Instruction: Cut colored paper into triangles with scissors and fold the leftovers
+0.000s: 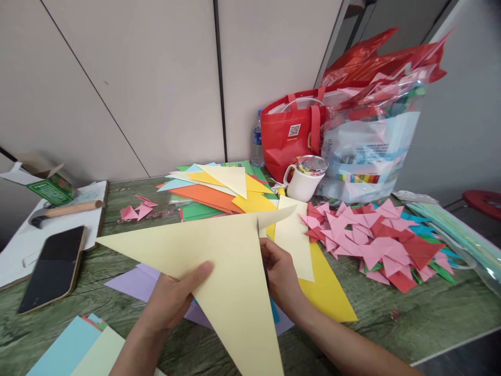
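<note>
A large pale yellow paper triangle (219, 261) is held above the table in front of me. My left hand (176, 297) grips its lower middle, thumb on top of the sheet. My right hand (279, 274) pinches the paper's right edge, its fingers partly hidden behind the sheet. Under my hands lie a bright yellow triangle (329, 297), a smaller pale yellow piece (293, 240) and a lilac sheet (133, 282).
A stack of coloured paper triangles (219, 193) lies at the back centre, a heap of small folded pink and red pieces (376, 243) to the right. A white mug (303, 183), a red bag (291, 133) and a plastic bag (371, 151) stand behind. At the left are a phone (52, 266) and a hammer (62, 211).
</note>
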`<state>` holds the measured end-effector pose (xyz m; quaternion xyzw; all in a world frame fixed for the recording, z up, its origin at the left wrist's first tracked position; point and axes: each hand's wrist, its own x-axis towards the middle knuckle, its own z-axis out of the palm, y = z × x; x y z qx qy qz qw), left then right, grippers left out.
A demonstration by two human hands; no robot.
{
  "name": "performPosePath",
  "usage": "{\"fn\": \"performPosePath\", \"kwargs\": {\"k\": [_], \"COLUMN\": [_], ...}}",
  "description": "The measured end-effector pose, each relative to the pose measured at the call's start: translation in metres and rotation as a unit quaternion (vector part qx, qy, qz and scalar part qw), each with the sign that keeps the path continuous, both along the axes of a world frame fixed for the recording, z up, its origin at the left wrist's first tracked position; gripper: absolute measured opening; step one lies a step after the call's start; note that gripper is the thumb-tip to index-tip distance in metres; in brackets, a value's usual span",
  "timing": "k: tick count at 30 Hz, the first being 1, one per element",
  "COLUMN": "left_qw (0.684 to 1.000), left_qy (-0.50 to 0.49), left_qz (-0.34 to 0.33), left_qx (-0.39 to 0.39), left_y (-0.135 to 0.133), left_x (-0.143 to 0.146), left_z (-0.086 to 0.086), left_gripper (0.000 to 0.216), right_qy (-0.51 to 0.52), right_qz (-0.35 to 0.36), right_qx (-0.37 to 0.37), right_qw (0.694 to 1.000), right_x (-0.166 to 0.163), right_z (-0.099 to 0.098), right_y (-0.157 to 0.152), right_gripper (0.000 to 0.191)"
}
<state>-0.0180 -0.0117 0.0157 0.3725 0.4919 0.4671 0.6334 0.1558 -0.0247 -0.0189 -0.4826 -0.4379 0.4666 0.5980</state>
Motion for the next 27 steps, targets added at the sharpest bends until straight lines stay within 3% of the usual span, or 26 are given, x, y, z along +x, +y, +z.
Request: {"fn": "performPosePath", "kwargs": {"k": [27], "left_qw": [1.000], "left_qy": [-0.002], "left_qz": [-0.022], "left_qx": [-0.018], "left_y": [-0.0003], "left_x": [-0.0013], "left_z": [-0.0023], "left_gripper": [0.064], "right_qy": [0.033], "right_qz": [0.009], "right_qx": [-0.026], "right_qw": [0.999], "right_x": [0.0012], "right_z": [-0.0035], "right_y": [-0.0001], "right_gripper": [0.016]}}
